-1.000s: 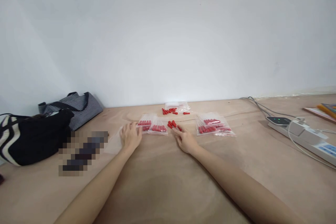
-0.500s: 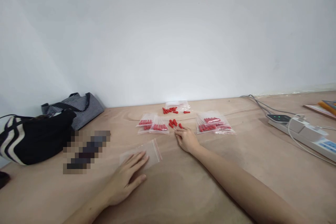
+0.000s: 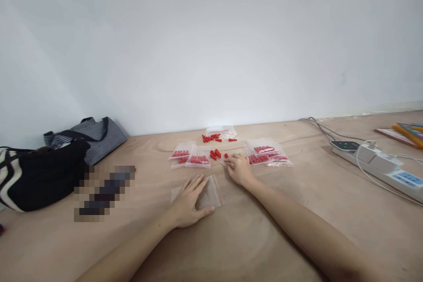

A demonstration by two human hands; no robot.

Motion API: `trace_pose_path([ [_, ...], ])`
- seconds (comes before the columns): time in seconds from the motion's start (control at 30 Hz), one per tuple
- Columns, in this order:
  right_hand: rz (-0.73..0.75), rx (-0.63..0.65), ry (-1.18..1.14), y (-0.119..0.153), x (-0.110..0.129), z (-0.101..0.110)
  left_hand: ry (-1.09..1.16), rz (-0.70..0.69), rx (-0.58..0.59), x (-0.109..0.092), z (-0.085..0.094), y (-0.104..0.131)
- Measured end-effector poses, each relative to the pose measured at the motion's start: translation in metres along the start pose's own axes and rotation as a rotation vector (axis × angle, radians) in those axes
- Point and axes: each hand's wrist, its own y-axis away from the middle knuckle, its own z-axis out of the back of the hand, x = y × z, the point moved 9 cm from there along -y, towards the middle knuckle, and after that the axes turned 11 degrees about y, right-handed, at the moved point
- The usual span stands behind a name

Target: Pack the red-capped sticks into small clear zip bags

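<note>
My left hand lies flat with fingers spread on a clear zip bag. Several droppers with red rubber bulbs and thin clear stems fan out at the fingertips of my right hand. Its fingers are closed round the stem ends, bulbs pointing away to the left. Filled zip bags holding red-bulbed pieces lie in a left group and a right group, the latter just beyond my right hand. Farther back are loose red bulbs and another clear bag near the wall.
A power strip with plugs, cables and a small black device stands on the right. At the far right edge lie yellow-edged flat items. A black bag, a striped bag and a blurred-out item occupy the left.
My left hand has slid the clear zip bag right and slightly away from me, toward the droppers. My right hand's fingers have drawn together around the dropper stems. The view has shifted slightly.
</note>
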Motion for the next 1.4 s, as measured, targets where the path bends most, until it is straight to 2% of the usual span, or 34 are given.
trace_pose_path([
  [0.13, -0.106, 0.114, 0.041, -0.019, -0.012, -0.004, 0.026, -0.028, 0.043, -0.002, -0.011, -0.006],
  [0.33, -0.074, 0.219, 0.064, -0.044, 0.009, -0.019, 0.033, -0.064, 0.084, -0.009, -0.014, -0.003],
  [0.53, -0.124, 0.263, 0.103, -0.047, 0.024, -0.03, 0.019, -0.057, 0.125, -0.011, -0.014, 0.0],
  [0.7, -0.116, 0.276, 0.009, -0.041, 0.019, -0.021, 0.02, -0.05, 0.131, -0.011, -0.013, 0.0],
  [0.8, -0.071, 0.227, -0.194, -0.026, 0.006, -0.004, 0.027, -0.054, 0.112, -0.012, -0.011, 0.0],
  [0.87, -0.054, 0.15, -0.543, -0.009, -0.004, 0.01, 0.032, -0.049, 0.108, -0.014, -0.01, -0.001],
  [0.93, -0.108, 0.124, -0.82, 0.012, -0.017, 0.015, 0.031, -0.039, 0.129, -0.018, -0.012, -0.001],
  [1.0, -0.199, 0.113, -0.979, 0.032, -0.027, 0.014, 0.031, -0.036, 0.158, -0.023, -0.014, -0.001],
  [1.13, -0.31, 0.085, -1.106, 0.056, -0.032, 0.009, 0.057, -0.065, 0.152, -0.03, -0.017, -0.001],
  [1.4, -0.362, 0.094, -1.226, 0.06, -0.023, 0.0, 0.063, -0.09, 0.136, -0.027, -0.019, -0.001],
])
